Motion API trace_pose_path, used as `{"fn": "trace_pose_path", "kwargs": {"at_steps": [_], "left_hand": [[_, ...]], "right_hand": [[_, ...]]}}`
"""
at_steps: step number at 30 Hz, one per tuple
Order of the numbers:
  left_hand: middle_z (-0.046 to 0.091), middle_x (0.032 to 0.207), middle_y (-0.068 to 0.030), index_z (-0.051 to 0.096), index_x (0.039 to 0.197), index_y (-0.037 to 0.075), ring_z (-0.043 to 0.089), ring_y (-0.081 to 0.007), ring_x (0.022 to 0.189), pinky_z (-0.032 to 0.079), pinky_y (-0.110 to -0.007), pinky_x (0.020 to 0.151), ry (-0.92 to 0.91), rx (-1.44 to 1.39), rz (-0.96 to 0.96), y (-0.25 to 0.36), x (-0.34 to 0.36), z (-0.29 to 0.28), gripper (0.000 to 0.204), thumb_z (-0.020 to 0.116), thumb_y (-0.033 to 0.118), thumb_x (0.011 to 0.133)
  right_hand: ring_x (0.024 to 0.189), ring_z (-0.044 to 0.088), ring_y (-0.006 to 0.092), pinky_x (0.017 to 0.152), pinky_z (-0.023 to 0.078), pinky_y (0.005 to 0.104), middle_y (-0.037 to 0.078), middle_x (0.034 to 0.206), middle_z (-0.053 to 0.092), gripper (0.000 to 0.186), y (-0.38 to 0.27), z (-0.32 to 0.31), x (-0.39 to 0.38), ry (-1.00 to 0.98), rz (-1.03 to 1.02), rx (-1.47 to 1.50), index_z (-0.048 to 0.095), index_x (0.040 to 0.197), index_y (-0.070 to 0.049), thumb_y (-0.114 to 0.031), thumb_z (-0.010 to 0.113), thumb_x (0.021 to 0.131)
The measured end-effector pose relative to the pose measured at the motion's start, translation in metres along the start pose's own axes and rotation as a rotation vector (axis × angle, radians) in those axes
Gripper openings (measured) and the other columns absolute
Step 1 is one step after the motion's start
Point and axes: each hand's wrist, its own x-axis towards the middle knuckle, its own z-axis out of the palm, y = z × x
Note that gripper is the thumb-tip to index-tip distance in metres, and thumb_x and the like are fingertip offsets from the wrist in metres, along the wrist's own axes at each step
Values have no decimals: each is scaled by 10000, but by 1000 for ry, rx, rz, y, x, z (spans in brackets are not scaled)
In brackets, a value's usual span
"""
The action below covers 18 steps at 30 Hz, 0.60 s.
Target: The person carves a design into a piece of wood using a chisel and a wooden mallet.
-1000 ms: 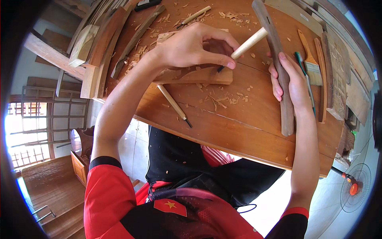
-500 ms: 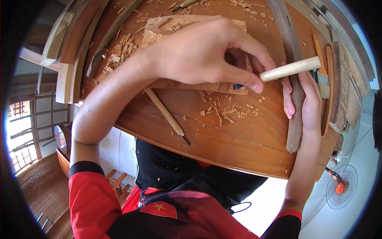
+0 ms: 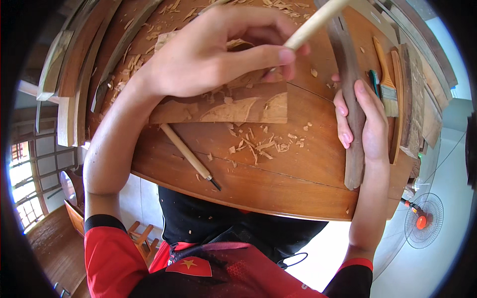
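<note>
My left hand [image 3: 208, 57] is closed around a carving chisel over a carved wooden board [image 3: 233, 109]. The pale round chisel handle [image 3: 318, 24] sticks out past my thumb toward the upper right; its blade is hidden. At the right, my right hand [image 3: 371, 121] wraps around a long, dark, slightly bent wooden stick [image 3: 354, 159], with the fingers on its left side. A second chisel [image 3: 186, 151] lies on the table below the board, its dark metal tip pointing toward me. Relief carving shows on the board, partly covered by my left hand and forearm.
Wood shavings [image 3: 263, 144] are scattered over the brown table [image 3: 278, 191]. A flat paintbrush [image 3: 387, 89] and a green-bristled brush [image 3: 374, 79] lie at the right, beside stacked wood strips [image 3: 410, 109]. More planks [image 3: 69, 84] stand at the left. A fan [image 3: 422, 221] is beyond the table.
My left hand has moved up and left, and the chisel handle has swung from nearly level to slanting up. My right hand keeps its hold on the stick. The whole view has shifted slightly.
</note>
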Motion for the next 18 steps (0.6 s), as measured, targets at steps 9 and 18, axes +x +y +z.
{"fn": "trace_pose_path", "kwargs": {"at_steps": [9, 18], "left_hand": [[750, 1069, -143, 598, 1275, -31, 696, -183, 1087, 528, -325, 983, -74, 15, 64, -3, -1, 8, 230, 541, 63, 1073], [723, 1104, -141, 601, 1268, -48, 707, -209, 1098, 538, -338, 1006, -48, 56, 50, -3, -5, 15, 227, 540, 8, 1057]], "right_hand": [[411, 444, 74, 358, 376, 228, 39, 805, 532, 513, -2, -3, 0, 11, 9, -1, 550, 1294, 50, -416, 439, 1111], [410, 443, 70, 353, 385, 229, 38, 801, 528, 510, 2, -3, 2, -9, -11, -8, 547, 1297, 52, -410, 437, 1111]]}}
